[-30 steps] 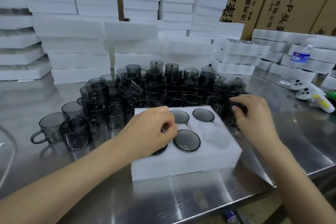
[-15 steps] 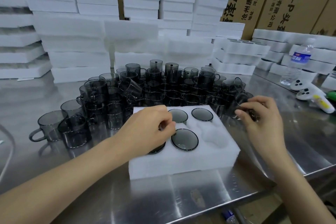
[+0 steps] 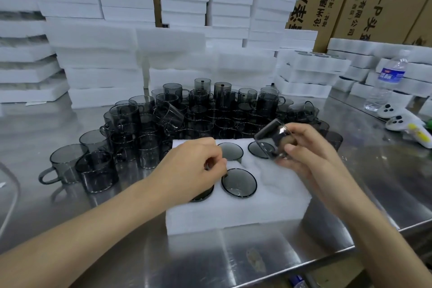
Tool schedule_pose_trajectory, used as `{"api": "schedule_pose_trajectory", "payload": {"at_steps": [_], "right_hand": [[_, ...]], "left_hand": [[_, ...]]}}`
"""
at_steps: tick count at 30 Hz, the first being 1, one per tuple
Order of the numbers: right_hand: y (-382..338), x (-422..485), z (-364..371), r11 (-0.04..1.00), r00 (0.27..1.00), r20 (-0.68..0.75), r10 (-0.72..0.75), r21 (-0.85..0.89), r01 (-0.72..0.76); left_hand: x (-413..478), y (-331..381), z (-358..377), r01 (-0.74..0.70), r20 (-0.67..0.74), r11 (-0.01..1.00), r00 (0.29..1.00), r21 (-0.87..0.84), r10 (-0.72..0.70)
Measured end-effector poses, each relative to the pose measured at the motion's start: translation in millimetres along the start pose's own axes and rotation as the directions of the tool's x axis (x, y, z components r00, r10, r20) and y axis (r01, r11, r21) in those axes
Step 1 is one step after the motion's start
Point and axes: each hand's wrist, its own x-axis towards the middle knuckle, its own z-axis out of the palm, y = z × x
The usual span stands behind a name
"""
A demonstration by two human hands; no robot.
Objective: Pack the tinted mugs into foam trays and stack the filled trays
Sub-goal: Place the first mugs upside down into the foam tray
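tinted mug tilted in right hand fingers, above foam tray

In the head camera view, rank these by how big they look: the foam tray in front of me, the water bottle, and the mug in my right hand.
1. foam tray, clearly largest.
2. water bottle, taller, though farther back.
3. mug in the right hand, smallest, despite being nearer the camera.

Steel table carries foam tray, loose tinted mugs, foam stacks, water bottle
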Motion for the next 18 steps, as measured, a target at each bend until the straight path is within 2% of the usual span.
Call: {"api": "schedule_pose_trajectory", "payload": {"at_steps": [3,5,7,11,16,18], "right_hand": [[3.4,-0.8,9.0,0.951,0.996,-0.039,-0.082,-0.302,0.067],[5.9,-1.8,12.0,0.908,0.990,-0.055,-0.132,-0.407,0.098],[8.1,-3.2,12.1,0.912,0.988,-0.042,-0.151,-0.392,0.122],[14.8,-5.0,3.0,0.983,0.998,-0.002,-0.057,-0.176,0.056],[7.6,-3.8,-13.6,0.941,0.978,0.172,-0.118,-0.297,0.166],[2.2,-4.0,-22.6,0.936,0.963,0.252,-0.091,-0.310,0.169]], "left_hand": [[0.3,-0.1,0.1,-0.003,-0.004,1.000,1.000,-0.004,0.003],[0.4,0.1,0.3,0.001,-0.007,1.000,1.000,-0.010,-0.001],[0.7,0.1,0.6,0.002,-0.012,1.000,1.000,-0.012,-0.002],[1.3,-0.2,0.7,0.001,-0.007,1.000,1.000,-0.014,-0.001],[1.0,-0.3,0.5,-0.001,-0.007,1.000,1.000,-0.017,0.001],[1.0,-0.4,0.6,-0.001,-0.005,1.000,1.000,-0.015,0.001]]}}
